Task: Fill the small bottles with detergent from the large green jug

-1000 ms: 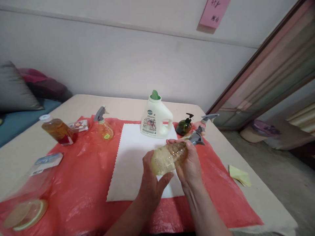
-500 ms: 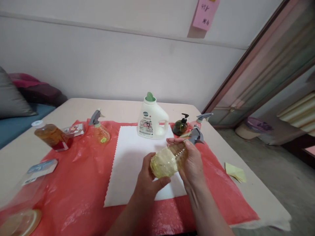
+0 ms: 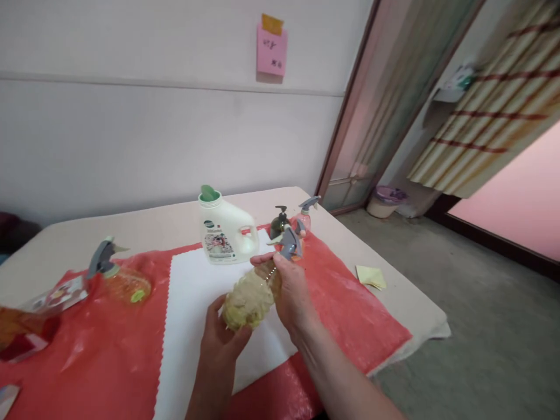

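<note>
Tilted between my two hands is a clear yellowish spray bottle (image 3: 249,300) with a grey trigger head (image 3: 289,242). The fingers of my left hand (image 3: 223,332) close round its base. My right hand (image 3: 291,291) grips it near the neck, just below the trigger head. Both hands are above a white scalloped-edge sheet (image 3: 188,326) lying on red plastic (image 3: 118,361). Behind them stands a white jug (image 3: 230,233) with a handle, a printed label and a green piece in its open mouth.
At the left are another spray bottle (image 3: 126,284), a flat packet (image 3: 65,294) and an amber bottle (image 3: 21,335), partly cut off. Back right stand a dark pump bottle (image 3: 279,226) and a pinkish spray bottle (image 3: 305,220). Yellow paper slips (image 3: 371,276) lie near the table's right edge.
My view has swung to the right, so the table things appear further left. Both hands still hold the spray bottle, whose tilt looks much the same.
</note>
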Demonstrator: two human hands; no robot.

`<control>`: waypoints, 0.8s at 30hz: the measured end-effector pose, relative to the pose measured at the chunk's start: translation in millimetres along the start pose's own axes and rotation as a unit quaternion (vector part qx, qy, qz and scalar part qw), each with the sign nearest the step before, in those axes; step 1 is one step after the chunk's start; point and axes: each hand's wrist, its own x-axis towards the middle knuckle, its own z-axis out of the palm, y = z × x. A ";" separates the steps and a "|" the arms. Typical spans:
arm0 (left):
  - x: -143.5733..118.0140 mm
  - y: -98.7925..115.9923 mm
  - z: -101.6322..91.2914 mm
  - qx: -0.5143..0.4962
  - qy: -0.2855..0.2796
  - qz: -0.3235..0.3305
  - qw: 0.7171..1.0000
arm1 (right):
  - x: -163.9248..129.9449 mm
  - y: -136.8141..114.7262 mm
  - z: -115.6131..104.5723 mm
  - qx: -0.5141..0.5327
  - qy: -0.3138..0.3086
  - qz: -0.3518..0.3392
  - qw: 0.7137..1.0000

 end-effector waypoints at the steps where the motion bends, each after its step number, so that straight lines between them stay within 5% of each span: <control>1: -1.3 -0.9 2.1 0.018 0.016 0.029 0.999 | -0.7 -0.7 1.4 0.008 0.000 0.002 1.000; 8: 1.9 1.1 2.2 0.053 0.000 0.028 0.998 | -10.6 -42.6 2.0 -0.060 -0.009 -0.019 0.998; 11: 8.5 3.0 -3.7 0.081 -0.003 0.007 0.997 | -8.0 -74.7 -21.4 -0.163 0.058 -0.092 0.981; 14: 14.1 3.1 -9.0 0.117 0.026 -0.015 0.993 | 8.4 -89.6 -61.7 -0.303 0.167 -0.171 0.922; 17: 17.7 1.3 -11.9 0.123 0.044 -0.018 0.991 | 41.8 -77.2 -104.3 -0.401 0.269 -0.189 0.855; 24: 21.3 -0.8 -17.7 0.123 0.031 -0.031 0.991 | 138.3 -20.5 -155.8 -0.433 0.275 -0.151 0.845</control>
